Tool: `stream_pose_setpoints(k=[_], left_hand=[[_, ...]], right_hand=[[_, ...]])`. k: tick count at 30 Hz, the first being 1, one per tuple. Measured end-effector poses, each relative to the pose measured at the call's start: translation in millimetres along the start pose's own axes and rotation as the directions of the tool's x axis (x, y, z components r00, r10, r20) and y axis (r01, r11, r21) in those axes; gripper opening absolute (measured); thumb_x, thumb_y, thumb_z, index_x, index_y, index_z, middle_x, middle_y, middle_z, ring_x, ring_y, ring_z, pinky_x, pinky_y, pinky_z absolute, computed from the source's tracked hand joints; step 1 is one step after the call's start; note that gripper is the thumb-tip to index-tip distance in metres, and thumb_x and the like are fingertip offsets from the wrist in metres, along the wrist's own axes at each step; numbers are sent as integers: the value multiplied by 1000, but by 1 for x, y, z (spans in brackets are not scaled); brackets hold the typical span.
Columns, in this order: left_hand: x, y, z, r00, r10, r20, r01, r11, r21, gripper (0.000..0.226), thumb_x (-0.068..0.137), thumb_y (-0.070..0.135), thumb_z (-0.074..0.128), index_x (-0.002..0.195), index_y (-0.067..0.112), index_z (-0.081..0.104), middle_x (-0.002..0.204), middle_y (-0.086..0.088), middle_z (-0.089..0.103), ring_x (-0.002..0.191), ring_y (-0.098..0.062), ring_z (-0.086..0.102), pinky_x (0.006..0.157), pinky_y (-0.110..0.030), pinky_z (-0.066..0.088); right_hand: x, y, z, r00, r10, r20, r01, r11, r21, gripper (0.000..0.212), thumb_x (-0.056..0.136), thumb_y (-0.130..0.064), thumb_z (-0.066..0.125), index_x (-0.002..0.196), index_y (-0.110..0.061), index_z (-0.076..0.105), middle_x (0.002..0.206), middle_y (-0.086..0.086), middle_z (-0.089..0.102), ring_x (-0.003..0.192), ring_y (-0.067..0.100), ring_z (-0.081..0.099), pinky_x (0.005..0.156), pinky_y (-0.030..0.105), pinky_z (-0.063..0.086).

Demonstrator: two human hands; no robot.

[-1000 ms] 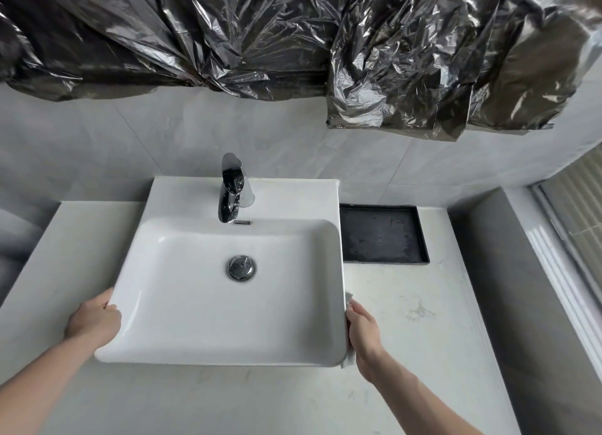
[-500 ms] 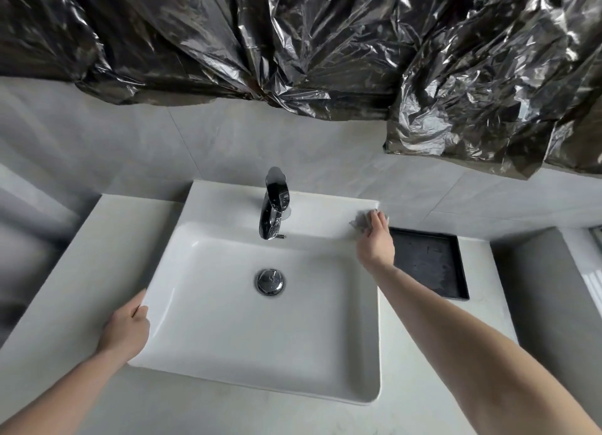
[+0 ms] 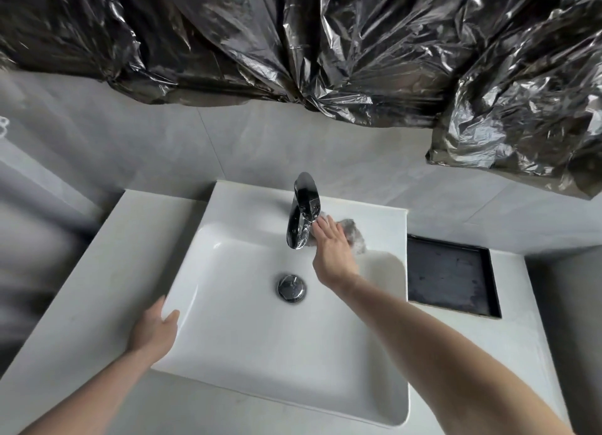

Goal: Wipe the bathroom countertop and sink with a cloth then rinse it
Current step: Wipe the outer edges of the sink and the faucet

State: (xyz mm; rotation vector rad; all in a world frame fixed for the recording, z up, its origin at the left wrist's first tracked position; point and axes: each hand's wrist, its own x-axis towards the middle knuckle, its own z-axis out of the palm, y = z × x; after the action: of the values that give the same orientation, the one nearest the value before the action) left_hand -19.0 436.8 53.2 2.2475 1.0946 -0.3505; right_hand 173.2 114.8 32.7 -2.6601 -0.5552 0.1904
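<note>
A white rectangular sink (image 3: pixel 247 343) sits on a pale grey countertop (image 3: pixel 88 291). Its chrome faucet (image 3: pixel 301 213) stands at the back, above a chrome drain plug (image 3: pixel 291 287). My right hand (image 3: pixel 332 252) presses a grey cloth (image 3: pixel 353 234) flat on the sink's back ledge, just right of the faucet, fingers touching the faucet base. Most of the cloth is hidden under the palm. My left hand (image 3: pixel 153 332) rests on the sink's left rim, fingers curled over the edge, holding nothing else.
A black recessed tray (image 3: pixel 451 276) lies in the countertop right of the sink. Crumpled black plastic sheeting (image 3: pixel 325 43) hangs over the wall above, low on the right. Grey tiled walls close in behind and on the right.
My right hand slid the cloth left along the sink's back ledge, from the right corner to beside the faucet. A second ago it was at the sink's front right corner. The left hand stayed on the rim.
</note>
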Motion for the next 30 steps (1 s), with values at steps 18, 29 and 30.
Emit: stream_pose_setpoints(k=[18,29,30], left_hand=[[11,-20,5,995,99,14,-100,990,104,54,102,25,50,155,15,40,150,-11,53,138,-41,41,111,-47,36],[11,-22,2,989,147,22,-148,986,71,54,102,25,50,154,15,40,146,-12,57,134,-37,49,108,-42,38],[12,-22,2,988,155,17,-156,984,81,53,102,25,50,154,15,41,146,-12,58,133,-37,51,108,-42,38]], right_hand=[[-21,30,9,918,236,-319,-250,968,-4,47,103,-9,42,148,-13,53,161,6,46,153,25,35,122,46,29],[30,-142,96,894,283,-347,-151,919,363,53,99,4,40,147,-12,56,161,2,45,157,18,23,126,47,24],[41,-153,98,884,308,-351,-190,924,332,52,97,5,42,144,-13,58,159,3,48,156,24,28,124,51,25]])
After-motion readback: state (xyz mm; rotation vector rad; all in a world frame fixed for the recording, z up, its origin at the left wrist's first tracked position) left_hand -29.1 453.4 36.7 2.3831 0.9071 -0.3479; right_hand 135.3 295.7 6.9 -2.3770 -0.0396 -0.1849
